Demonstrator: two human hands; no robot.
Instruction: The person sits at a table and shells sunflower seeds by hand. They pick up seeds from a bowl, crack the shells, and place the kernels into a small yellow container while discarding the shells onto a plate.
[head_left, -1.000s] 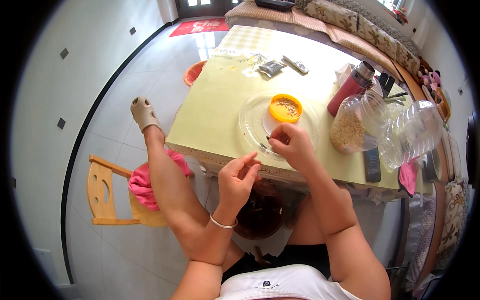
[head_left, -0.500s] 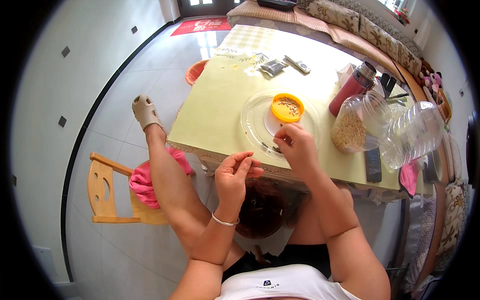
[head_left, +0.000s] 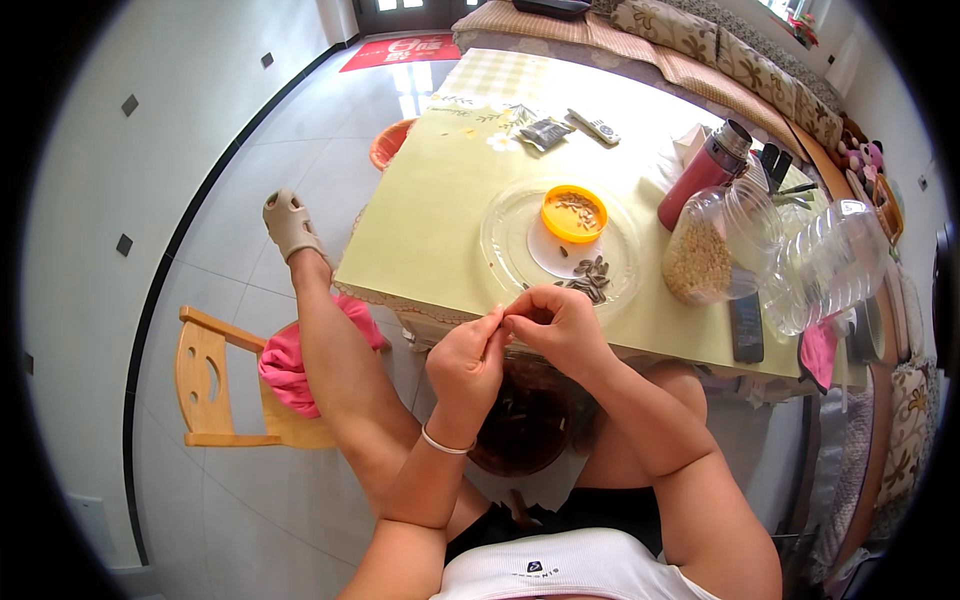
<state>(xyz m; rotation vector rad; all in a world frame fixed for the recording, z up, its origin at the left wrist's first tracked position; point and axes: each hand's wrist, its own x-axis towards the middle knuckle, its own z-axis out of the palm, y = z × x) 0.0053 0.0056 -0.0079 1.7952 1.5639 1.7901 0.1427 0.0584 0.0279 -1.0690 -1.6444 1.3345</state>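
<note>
The near edge of the tabletop passes behind the left hand and right hand, which meet in front of the plate. Open room lies between plate and left edge; toward the right edge, the jar of pale grains narrows it. A black phone lies along the near edge, right of the plate.

The plate is round and transparent, close to the near edge. On its far part sits a shallow round yellow dish, smooth-walled, containing small pale kernels. A red flask with a metallic top stands behind the jar.

Both hands are closed at the fingertips, thumbs and forefingers pinched together and touching; whether they grip anything cannot be told. The seeds lie heaped on the plate's near right part: elongated, tapered, dark grey, with paler streaks. 1 seed lies apart, near the dish.
</note>
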